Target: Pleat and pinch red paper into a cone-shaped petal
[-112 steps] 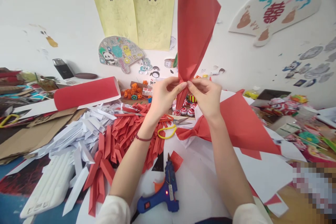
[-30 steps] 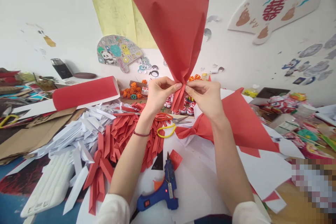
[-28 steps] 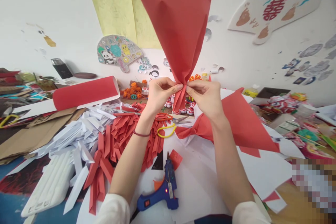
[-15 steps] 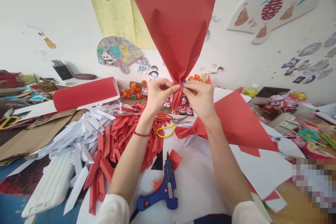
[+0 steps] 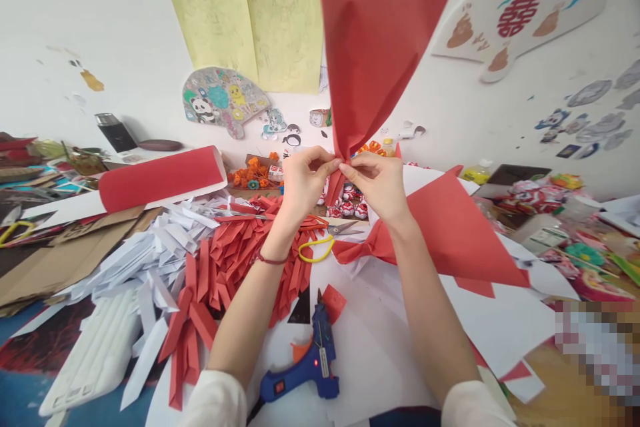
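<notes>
Head view: red paper sheet (image 5: 373, 47) held upright above the desk (image 5: 380, 353), swung narrower and tilted right since half a second ago, probably turned for another gather. Pinched at its bunched lower tip between left hand (image 5: 305, 180) and right hand (image 5: 380, 183), fingers clenched on it, forearms raised, wrists meeting. Below: scissors (image 5: 325, 243), glue gun (image 5: 307, 367).

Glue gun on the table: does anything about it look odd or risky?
The blue glue gun lies on its side on white paper, its red light glowing, so it seems switched on while both hands pinch red paper.
</notes>
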Action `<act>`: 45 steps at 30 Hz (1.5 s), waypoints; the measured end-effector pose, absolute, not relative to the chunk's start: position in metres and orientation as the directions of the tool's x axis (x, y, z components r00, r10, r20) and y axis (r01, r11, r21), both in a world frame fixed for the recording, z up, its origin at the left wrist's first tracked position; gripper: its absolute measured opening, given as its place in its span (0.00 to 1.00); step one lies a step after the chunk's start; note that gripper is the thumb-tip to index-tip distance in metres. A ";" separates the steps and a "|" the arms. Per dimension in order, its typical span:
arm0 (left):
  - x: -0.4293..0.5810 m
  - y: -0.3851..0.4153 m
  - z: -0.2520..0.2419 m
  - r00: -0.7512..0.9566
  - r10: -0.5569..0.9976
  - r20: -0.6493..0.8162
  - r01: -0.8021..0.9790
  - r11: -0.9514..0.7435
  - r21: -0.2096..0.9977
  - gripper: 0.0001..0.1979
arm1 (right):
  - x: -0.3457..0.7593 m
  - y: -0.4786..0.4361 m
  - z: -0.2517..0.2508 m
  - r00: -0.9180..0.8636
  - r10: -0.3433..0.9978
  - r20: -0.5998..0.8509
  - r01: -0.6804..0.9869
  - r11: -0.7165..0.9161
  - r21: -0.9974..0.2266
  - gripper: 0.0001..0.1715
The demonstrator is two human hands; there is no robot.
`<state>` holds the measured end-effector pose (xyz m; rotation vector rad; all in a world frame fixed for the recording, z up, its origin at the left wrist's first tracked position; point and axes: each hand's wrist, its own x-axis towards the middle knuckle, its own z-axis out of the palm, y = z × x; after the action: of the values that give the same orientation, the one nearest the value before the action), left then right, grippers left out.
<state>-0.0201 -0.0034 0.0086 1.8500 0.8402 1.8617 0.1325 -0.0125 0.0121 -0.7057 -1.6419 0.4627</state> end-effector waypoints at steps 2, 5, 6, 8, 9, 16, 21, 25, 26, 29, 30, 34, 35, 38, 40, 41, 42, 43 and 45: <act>-0.019 -0.007 0.011 -0.043 0.639 0.768 0.205 -0.747 0.633 0.11 | 0.135 -0.008 0.010 -0.085 0.680 0.728 0.165 0.730 -0.663 0.17; -0.020 -0.012 0.014 -0.019 0.657 0.754 0.213 -0.734 0.645 0.10 | 0.141 -0.003 0.008 -0.098 0.704 0.704 0.099 0.711 -0.697 0.15; -0.020 -0.014 0.015 -0.014 0.663 0.749 0.220 -0.728 0.649 0.09 | 0.142 -0.001 0.007 -0.110 0.714 0.692 0.063 0.700 -0.712 0.14; -0.019 -0.015 0.015 -0.008 0.657 0.754 0.236 -0.732 0.640 0.08 | 0.146 0.002 0.005 -0.148 0.727 0.671 -0.022 0.676 -0.737 0.13; -0.017 -0.015 0.015 -0.008 0.645 0.764 0.236 -0.742 0.628 0.07 | 0.147 0.004 0.003 -0.165 0.729 0.665 -0.063 0.665 -0.744 0.13; 0.004 -0.023 0.009 -0.170 0.535 0.827 0.206 -0.802 0.561 0.07 | 0.147 0.012 -0.006 -0.174 0.812 0.557 -0.235 0.515 -0.824 0.17; 0.000 -0.029 0.015 -0.057 0.601 0.797 0.264 -0.761 0.593 0.10 | 0.145 0.013 -0.008 -0.175 0.834 0.523 -0.275 0.469 -0.839 0.21; -0.006 -0.031 0.022 -0.065 0.710 0.701 0.146 -0.688 0.710 0.12 | 0.146 0.010 -0.008 -0.267 0.810 0.522 -0.249 0.465 -0.849 0.19; -0.006 -0.031 0.023 -0.070 0.737 0.673 0.055 -0.670 0.740 0.13 | 0.147 0.009 -0.008 -0.278 0.805 0.524 -0.235 0.472 -0.850 0.19; -0.005 -0.030 0.023 -0.089 0.784 0.614 -0.170 -0.619 0.766 0.12 | 0.147 0.008 -0.008 -0.302 0.787 0.538 -0.203 0.499 -0.843 0.18; -0.005 -0.029 0.023 -0.126 0.788 0.603 -0.199 -0.615 0.763 0.11 | 0.148 0.008 -0.008 -0.323 0.772 0.548 -0.198 0.512 -0.836 0.18; -0.014 -0.028 0.027 -0.268 0.768 0.582 -0.261 -0.640 0.723 0.12 | 0.148 0.006 -0.008 -0.406 0.709 0.577 -0.166 0.564 -0.809 0.15; -0.019 -0.029 0.029 -0.287 0.759 0.584 -0.280 -0.650 0.707 0.13 | 0.148 0.005 -0.007 -0.417 0.699 0.581 -0.158 0.574 -0.803 0.15; -0.037 -0.030 0.036 -0.344 0.736 0.582 -0.286 -0.673 0.682 0.18 | 0.149 0.000 -0.003 -0.453 0.668 0.590 -0.126 0.607 -0.784 0.14; -0.051 -0.031 0.039 -0.382 0.726 0.571 -0.249 -0.676 0.694 0.20 | 0.150 -0.003 0.001 -0.467 0.657 0.592 -0.088 0.631 -0.771 0.14; -0.059 -0.030 0.040 -0.404 0.717 0.568 -0.226 -0.680 0.698 0.20 | 0.152 -0.005 0.003 -0.465 0.660 0.590 -0.067 0.639 -0.767 0.15; -0.067 -0.029 0.040 -0.432 0.699 0.570 -0.202 -0.691 0.694 0.21 | 0.153 -0.006 0.004 -0.460 0.666 0.587 -0.050 0.641 -0.766 0.16; -0.074 -0.028 0.040 -0.462 0.674 0.576 -0.179 -0.707 0.684 0.21 | 0.155 -0.007 0.005 -0.456 0.673 0.582 -0.040 0.638 -0.769 0.16; -0.089 -0.025 0.040 -0.506 0.621 0.598 -0.140 -0.743 0.654 0.23 | 0.159 -0.008 0.007 -0.453 0.689 0.566 -0.047 0.616 -0.787 0.17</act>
<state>-0.0886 -0.0247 0.0396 1.2094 0.7527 2.2646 0.1587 -0.0083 0.0073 -0.5147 -1.8573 0.9381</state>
